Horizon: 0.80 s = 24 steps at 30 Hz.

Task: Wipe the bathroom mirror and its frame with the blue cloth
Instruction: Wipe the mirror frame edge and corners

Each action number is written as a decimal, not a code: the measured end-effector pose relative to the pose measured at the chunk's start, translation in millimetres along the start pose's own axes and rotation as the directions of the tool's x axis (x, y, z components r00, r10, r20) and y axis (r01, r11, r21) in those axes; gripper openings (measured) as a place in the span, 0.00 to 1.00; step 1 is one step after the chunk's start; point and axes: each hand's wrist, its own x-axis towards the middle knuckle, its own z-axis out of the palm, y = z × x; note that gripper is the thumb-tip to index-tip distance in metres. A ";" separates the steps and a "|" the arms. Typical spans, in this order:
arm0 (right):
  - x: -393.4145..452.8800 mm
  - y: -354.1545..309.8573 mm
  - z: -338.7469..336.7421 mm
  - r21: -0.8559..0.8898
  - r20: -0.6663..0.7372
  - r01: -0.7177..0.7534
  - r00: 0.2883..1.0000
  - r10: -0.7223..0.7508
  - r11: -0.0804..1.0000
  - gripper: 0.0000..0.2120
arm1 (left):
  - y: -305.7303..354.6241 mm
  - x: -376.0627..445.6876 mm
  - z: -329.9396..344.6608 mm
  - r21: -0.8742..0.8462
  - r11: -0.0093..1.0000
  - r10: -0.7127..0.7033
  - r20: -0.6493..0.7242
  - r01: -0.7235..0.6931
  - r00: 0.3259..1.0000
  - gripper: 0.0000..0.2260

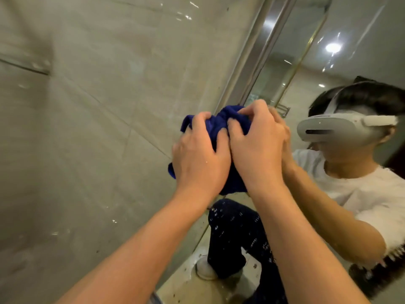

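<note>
A beige tiled wall [87, 128] with faint grout lines fills the left half of the view, its glaze catching small glints of light. Along its right edge runs the brushed metal frame [254, 62], slanting from the top centre down toward the hands, and beyond it lies the mirror [361, 29]. The glass reflects ceiling lights, a brass-coloured rail, and the person wearing a white headset and white shirt.

Both hands meet at the frame's lower stretch, bunching the blue cloth [217, 126] between them. The left hand [199, 156] grips the cloth from the wall side, fingers curled over its top. The right hand [256, 148] grips it from the mirror side, fingers curled and pinching a fold. The cloth sits just at the frame; whether it touches the metal cannot be told.

Wall to the left and glass to the upper right lie open around the hands. Below, the mirror shows a speckled stone floor.
</note>
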 end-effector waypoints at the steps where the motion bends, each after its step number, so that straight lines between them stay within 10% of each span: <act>1: 0.6 2.1 2.3 -0.023 0.000 0.015 1.000 -0.015 1.000 0.04 | -6.6 -0.2 -1.4 0.002 1.000 0.010 0.008 -0.010 1.000 0.12; 12: -55.3 64.3 56.5 -0.054 0.375 -0.085 0.922 0.099 0.995 0.06 | -66.0 -45.9 -19.1 0.219 0.963 -0.209 0.235 0.158 0.949 0.10; 24: 67.7 -36.9 -42.6 -0.154 -0.065 0.054 0.996 -0.065 0.987 0.05 | 68.2 65.2 -14.1 0.078 0.990 0.108 0.090 -0.115 0.990 0.10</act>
